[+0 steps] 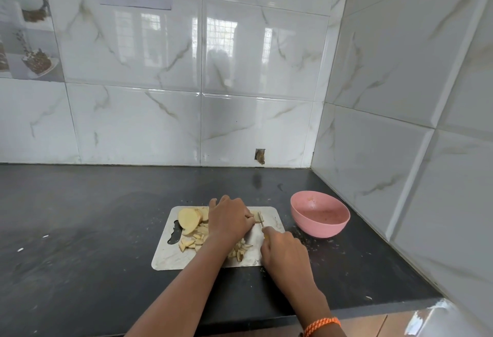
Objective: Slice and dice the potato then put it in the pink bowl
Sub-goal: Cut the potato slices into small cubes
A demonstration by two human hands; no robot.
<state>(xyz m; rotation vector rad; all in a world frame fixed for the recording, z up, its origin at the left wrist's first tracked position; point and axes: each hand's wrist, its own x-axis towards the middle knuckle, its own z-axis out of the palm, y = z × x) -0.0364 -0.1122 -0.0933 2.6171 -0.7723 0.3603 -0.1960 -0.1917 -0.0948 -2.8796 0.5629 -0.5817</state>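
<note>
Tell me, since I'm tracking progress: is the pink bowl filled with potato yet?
Not yet. The pink bowl shows only smears inside; the potato pieces lie on the cutting board.

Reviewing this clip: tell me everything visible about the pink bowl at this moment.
The pink bowl is a round, deep, matte bowl that looks like plastic, standing upright on the dark countertop, right of the cutting board and near the tiled corner. Neither hand touches it, and it stands apart from the board. Its inside shows pale smears or specks near the far rim and bottom, but no clear potato pieces. Small crumbs lie on the counter beside it.
</note>
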